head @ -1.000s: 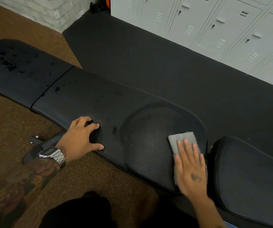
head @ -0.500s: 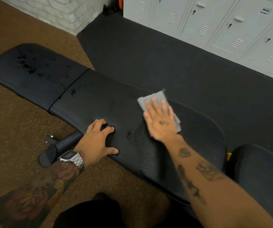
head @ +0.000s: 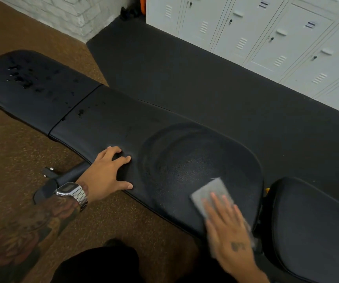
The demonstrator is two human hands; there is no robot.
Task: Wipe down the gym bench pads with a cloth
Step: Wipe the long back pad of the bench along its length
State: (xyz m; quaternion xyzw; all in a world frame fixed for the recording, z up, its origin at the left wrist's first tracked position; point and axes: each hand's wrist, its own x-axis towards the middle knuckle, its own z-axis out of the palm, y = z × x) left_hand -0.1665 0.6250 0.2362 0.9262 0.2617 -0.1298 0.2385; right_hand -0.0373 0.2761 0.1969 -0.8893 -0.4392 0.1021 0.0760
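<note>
A long black bench back pad (head: pixel 164 139) runs from the left to the lower right, with a damp wiped arc across its right half. Beyond a seam at the far left lies a shorter pad section (head: pixel 27 90) speckled with wet droplets. The black seat pad (head: pixel 311 225) sits at the lower right. My right hand (head: pixel 230 231) lies flat on a grey cloth (head: pixel 211 195), pressing it onto the near right corner of the back pad. My left hand (head: pixel 107 170), a metal watch on its wrist, rests with fingers spread on the pad's near edge.
Brown speckled floor (head: pixel 21 160) lies on the near side, dark rubber matting (head: pixel 185 78) on the far side. White lockers (head: pixel 266 33) line the back right, a white brick wall (head: pixel 62 13) the back left. A black frame foot (head: pixel 62 178) sticks out under the bench.
My right hand has swept the cloth from the middle of the back pad down to its near right corner, leaving a fresh damp arc. The left hand stays put.
</note>
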